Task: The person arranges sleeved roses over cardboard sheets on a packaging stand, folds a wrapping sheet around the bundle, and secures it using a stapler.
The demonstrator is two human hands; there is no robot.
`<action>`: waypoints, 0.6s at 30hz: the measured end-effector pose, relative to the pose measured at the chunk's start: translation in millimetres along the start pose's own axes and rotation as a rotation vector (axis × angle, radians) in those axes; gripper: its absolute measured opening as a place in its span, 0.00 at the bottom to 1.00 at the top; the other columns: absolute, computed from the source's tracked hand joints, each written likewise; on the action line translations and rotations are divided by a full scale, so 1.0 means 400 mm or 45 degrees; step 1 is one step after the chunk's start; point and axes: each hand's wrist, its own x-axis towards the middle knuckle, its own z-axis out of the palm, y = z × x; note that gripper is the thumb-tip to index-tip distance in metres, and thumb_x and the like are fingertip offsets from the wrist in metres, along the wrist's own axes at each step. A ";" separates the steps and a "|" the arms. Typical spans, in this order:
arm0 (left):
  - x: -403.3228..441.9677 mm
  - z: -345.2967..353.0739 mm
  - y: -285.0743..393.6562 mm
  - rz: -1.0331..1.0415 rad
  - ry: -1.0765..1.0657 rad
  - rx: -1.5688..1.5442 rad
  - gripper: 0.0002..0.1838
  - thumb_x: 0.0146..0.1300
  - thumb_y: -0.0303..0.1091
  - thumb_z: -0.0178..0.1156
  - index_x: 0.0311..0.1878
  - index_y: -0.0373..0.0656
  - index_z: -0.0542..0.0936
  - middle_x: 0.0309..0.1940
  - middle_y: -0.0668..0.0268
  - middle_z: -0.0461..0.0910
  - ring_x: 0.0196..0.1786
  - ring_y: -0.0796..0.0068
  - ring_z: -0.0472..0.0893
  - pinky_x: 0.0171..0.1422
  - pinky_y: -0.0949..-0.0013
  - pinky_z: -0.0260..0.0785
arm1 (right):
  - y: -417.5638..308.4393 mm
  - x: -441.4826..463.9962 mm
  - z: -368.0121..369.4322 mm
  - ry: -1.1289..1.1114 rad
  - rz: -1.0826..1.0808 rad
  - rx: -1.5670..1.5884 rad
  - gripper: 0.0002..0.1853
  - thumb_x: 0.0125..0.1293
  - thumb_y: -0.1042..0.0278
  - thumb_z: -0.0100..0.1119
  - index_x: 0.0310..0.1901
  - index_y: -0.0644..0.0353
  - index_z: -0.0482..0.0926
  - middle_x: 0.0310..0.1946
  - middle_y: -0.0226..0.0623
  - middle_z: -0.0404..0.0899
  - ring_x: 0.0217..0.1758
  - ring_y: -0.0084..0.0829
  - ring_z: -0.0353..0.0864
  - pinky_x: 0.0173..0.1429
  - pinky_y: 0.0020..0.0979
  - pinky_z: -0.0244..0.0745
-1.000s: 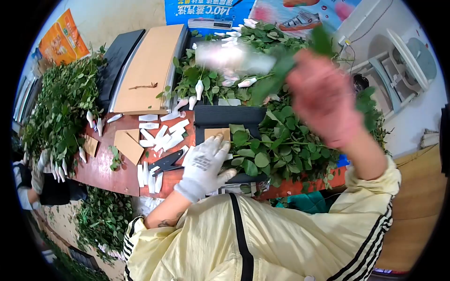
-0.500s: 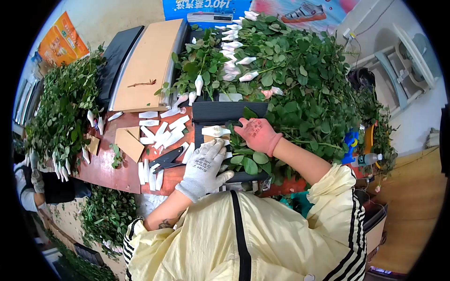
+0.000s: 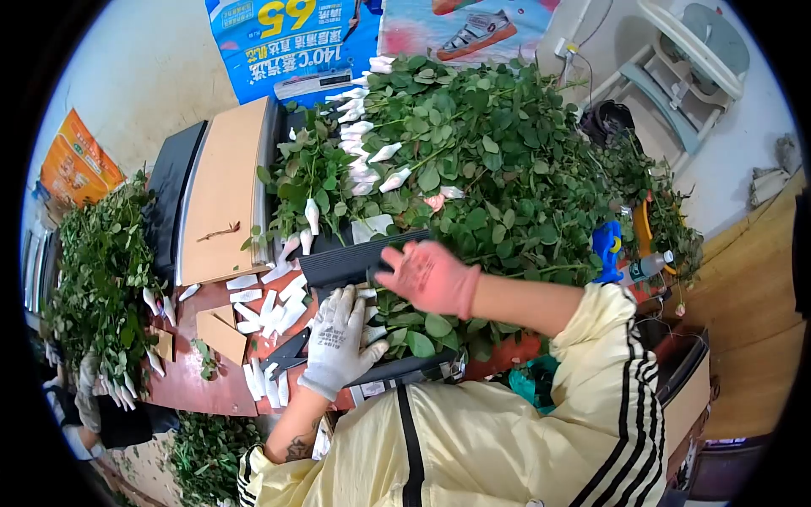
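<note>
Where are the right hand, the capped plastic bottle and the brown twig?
Right hand [image 3: 432,277]: head view, back of the coral glove.
Capped plastic bottle [image 3: 646,266]: head view, middle of its body.
Brown twig [image 3: 231,228]: head view, its thicker end.

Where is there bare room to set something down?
Bare red tabletop shows between the larger tan cardboard piece and near edge; the long tan board is bare beyond its brown twig. White paper strips and leafy green stems crowd the middle.
</note>
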 end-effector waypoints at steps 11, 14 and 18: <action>-0.075 -0.142 -0.071 -0.180 0.139 -0.270 0.13 0.53 0.38 0.63 0.40 0.43 0.81 0.33 0.62 0.78 0.40 0.60 0.78 0.46 0.61 0.70 | -0.123 0.020 -0.188 -0.288 -0.083 0.363 0.15 0.54 0.53 0.59 0.42 0.47 0.75 0.45 0.34 0.74 0.47 0.34 0.74 0.46 0.34 0.69; -0.102 -0.114 -0.063 -0.286 -0.139 -0.293 0.13 0.55 0.42 0.63 0.37 0.44 0.82 0.31 0.62 0.78 0.37 0.60 0.79 0.43 0.61 0.70 | -0.162 0.009 -0.153 -0.487 0.014 0.493 0.13 0.53 0.55 0.58 0.37 0.50 0.75 0.38 0.33 0.76 0.41 0.34 0.77 0.44 0.36 0.70; -0.078 -0.073 -0.069 -0.277 -0.390 -0.412 0.14 0.57 0.46 0.61 0.36 0.45 0.83 0.31 0.60 0.79 0.37 0.58 0.79 0.41 0.59 0.70 | -0.181 0.009 -0.098 -0.580 0.008 0.481 0.15 0.52 0.52 0.61 0.37 0.50 0.75 0.38 0.33 0.77 0.39 0.34 0.79 0.40 0.34 0.72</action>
